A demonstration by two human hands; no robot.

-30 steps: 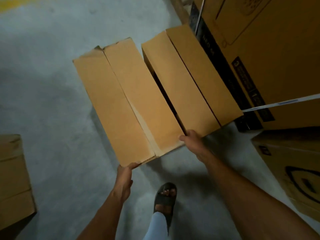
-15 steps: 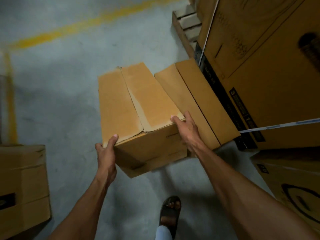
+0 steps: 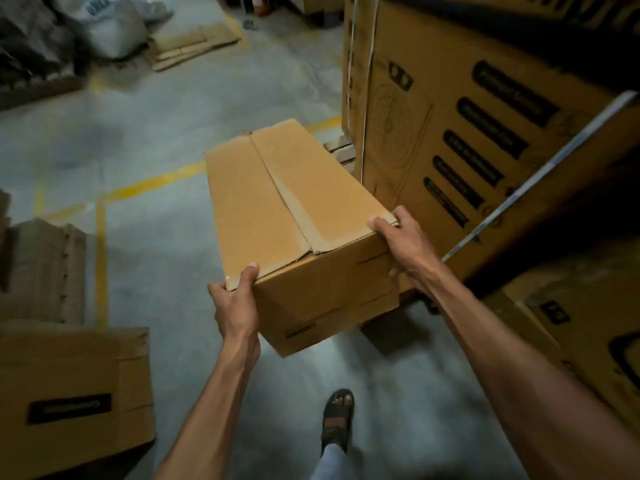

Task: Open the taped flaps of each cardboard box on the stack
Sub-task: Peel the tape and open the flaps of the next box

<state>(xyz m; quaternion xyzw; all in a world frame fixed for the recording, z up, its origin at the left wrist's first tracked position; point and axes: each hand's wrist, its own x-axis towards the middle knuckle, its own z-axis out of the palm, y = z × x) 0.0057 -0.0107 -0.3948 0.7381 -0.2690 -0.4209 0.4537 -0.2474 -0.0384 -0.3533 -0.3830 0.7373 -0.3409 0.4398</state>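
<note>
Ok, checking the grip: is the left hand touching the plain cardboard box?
Touching. The head view shows the left hand gripping the plain cardboard box at its near left corner, thumb pressed on its top.

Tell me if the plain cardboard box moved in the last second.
Yes. The plain cardboard box has risen from the base of the printed carton up its side, held by left hand and right hand.

Plain cardboard box (image 3: 294, 216) held above the floor, left hand (image 3: 235, 299) and right hand (image 3: 403, 247) gripping its near corners, flaps closed
</note>
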